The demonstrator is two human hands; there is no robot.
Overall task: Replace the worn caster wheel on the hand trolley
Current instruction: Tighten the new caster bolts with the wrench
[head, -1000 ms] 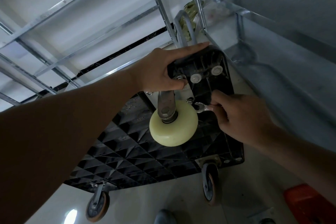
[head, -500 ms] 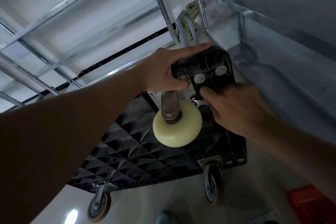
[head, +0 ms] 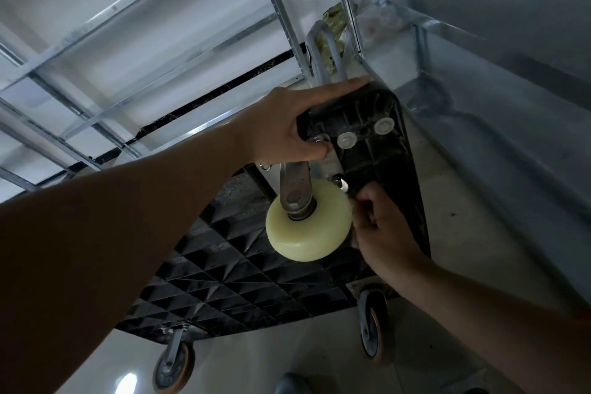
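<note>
Since a moment ago the right hand [head: 380, 227] is dropping lower beside the cream caster wheel [head: 308, 221], pinching a small wrench [head: 343, 185]. The left hand [head: 287, 128] is still gripping the upturned trolley deck [head: 367, 125]. Three wheels are showing: one cream, two orange-rimmed [head: 174, 368].

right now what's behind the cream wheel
Behind the cream wheel lies the trolley's black ribbed underside. The right hand reaches in beside it; the wheel hides its fingertips and most of the wrench.
</note>
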